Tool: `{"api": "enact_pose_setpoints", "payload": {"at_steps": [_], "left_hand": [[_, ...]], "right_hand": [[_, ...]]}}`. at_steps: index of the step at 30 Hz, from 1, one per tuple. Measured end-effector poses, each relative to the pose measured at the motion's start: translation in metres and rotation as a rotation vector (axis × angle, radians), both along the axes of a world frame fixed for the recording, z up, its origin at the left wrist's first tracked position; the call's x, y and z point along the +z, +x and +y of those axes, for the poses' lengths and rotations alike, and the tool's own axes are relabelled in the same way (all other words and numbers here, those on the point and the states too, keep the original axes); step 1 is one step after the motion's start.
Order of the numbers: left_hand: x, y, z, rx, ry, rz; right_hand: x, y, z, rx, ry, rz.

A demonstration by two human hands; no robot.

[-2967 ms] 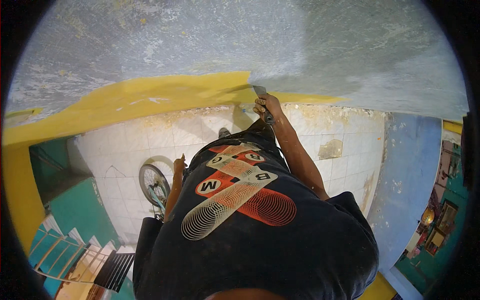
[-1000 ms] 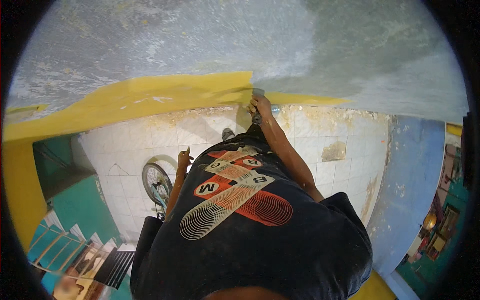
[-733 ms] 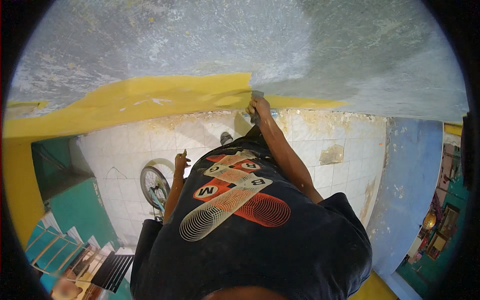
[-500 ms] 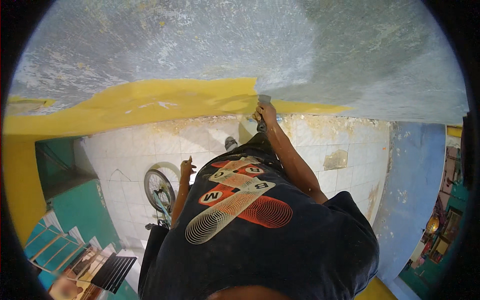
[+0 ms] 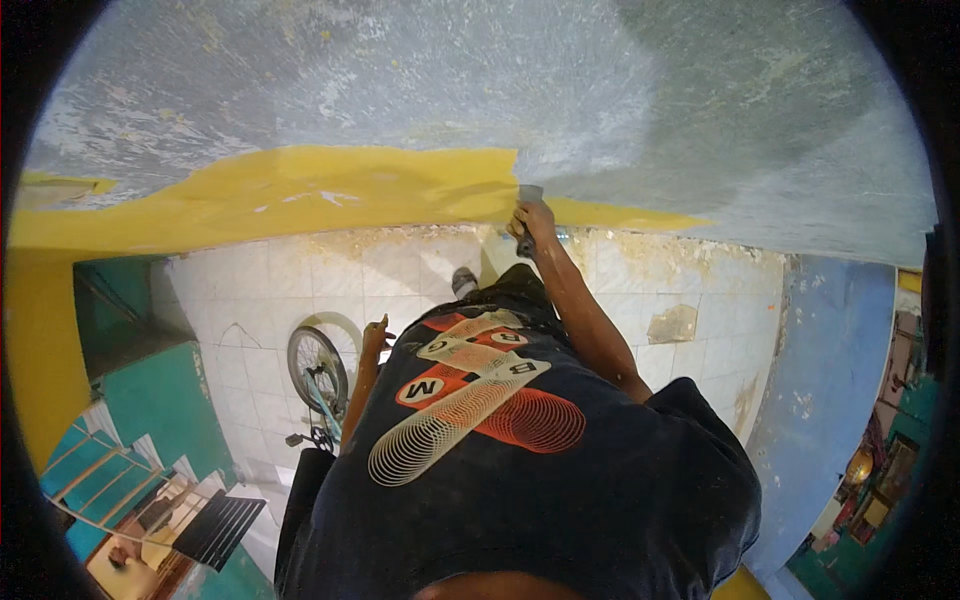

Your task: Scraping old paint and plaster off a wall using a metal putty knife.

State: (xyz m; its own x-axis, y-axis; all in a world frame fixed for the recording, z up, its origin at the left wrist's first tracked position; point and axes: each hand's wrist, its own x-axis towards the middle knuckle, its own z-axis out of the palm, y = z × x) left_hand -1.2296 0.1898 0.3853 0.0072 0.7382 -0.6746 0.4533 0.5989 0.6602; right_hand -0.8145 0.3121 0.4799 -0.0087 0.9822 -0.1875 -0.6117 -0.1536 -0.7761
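Observation:
My right hand (image 5: 534,218) is closed round the dark handle of a scraper (image 5: 530,193), a putty knife with a flat grey blade. The blade lies at the lower part of the wall, by the ragged end of a band of yellow paint (image 5: 380,180). Above the band, bare grey, scratched wall surface (image 5: 420,90) shows. A narrowing strip of yellow runs on to the right of the scraper. My left hand (image 5: 376,335) hangs at my left side, holding nothing, fingers partly stretched out.
White floor tiles (image 5: 690,270) run along the wall's foot, flaking debris on them. A bicycle (image 5: 318,372) stands behind my left side. At far left are a black slatted rack (image 5: 218,528) and teal wall (image 5: 160,400); a blue wall (image 5: 835,350) rises on the right.
The view has shifted slightly, so the wall's paint edge sits a little higher. My right hand keeps its grip on the scraper at the same part of the wall.

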Motion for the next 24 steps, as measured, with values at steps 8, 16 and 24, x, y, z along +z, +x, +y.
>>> {"api": "enact_pose_setpoints", "payload": {"at_steps": [8,16,24], "left_hand": [[0.009,0.023,0.019,0.12,-0.215,0.041],[0.056,0.093,0.055,0.164,-0.07,-0.084],[0.154,0.246,0.09,0.097,0.036,-0.322]], "right_hand": [[-0.018,0.025,0.026,-0.282,-0.708,0.515],[-0.065,0.083,-0.081,-0.123,-0.895,-0.148],[0.012,0.087,-0.078,-0.054,-0.696,-0.076]]}}
